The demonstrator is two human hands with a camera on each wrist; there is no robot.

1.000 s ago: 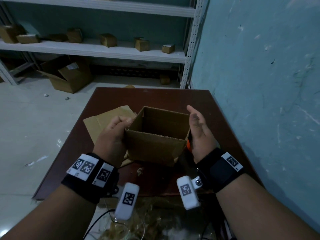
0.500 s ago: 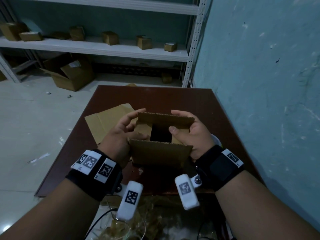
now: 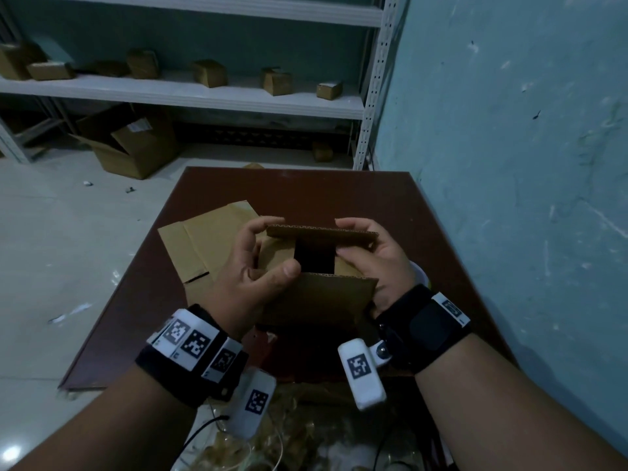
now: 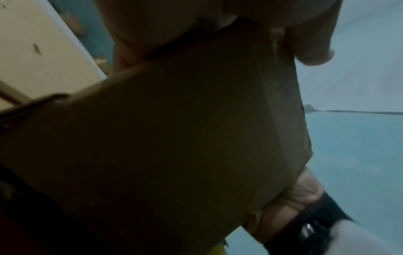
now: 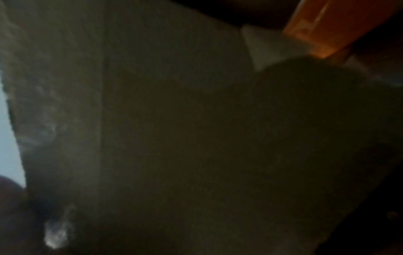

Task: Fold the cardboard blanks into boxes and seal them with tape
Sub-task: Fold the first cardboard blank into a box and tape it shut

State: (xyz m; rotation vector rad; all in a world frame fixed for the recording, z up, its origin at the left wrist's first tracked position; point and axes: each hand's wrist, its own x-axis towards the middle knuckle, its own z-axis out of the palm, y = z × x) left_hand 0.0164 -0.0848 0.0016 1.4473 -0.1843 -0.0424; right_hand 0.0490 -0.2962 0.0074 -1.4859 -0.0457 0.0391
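Note:
In the head view I hold a small brown cardboard box (image 3: 319, 297) above the dark brown table (image 3: 306, 188). My left hand (image 3: 258, 266) grips its left side, thumb on the left inner flap, fingers curled on the far flap (image 3: 323, 234). My right hand (image 3: 377, 263) grips the right side, thumb on the right inner flap. A dark gap stays between the inner flaps. Several flat blanks (image 3: 204, 243) lie on the table to the left. The left wrist view shows the box wall (image 4: 174, 138) close up. The right wrist view is dark cardboard (image 5: 174, 138).
A blue wall (image 3: 509, 164) runs along the table's right edge. A white shelf (image 3: 190, 96) with several small boxes stands at the back, and an open carton (image 3: 129, 144) sits on the floor. Crumpled clear plastic (image 3: 306, 436) lies by the near edge. Something orange (image 5: 338, 25) shows beside the box.
A second ago the box top stood open with my hands at its sides. Both hands have since folded the side flaps inward, and the far flap now leans over them.

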